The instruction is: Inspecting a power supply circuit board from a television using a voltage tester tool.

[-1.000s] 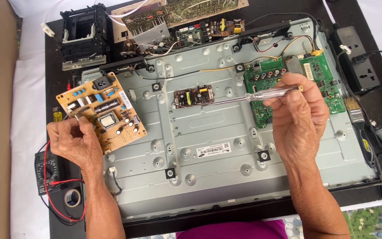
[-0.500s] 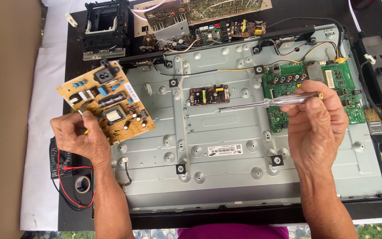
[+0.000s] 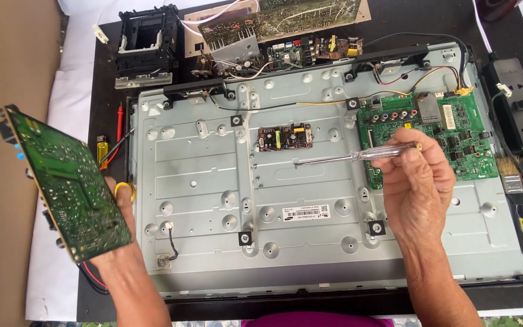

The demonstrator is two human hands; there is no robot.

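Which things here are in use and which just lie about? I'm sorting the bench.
In use: left hand lifting green circuit board; right hand holding screwdriver; metal back panel.
Lying about: black frame, power strip, brush, small board.

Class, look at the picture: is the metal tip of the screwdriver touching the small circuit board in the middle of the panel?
Apart. The head view shows the screwdriver tip ending below the small circuit board, with bare grey panel between them.

The lifted circuit board (image 3: 68, 188) is hiding most of the left hand (image 3: 119, 242); the right hand (image 3: 416, 181) is covering the screwdriver's (image 3: 358, 155) handle end.
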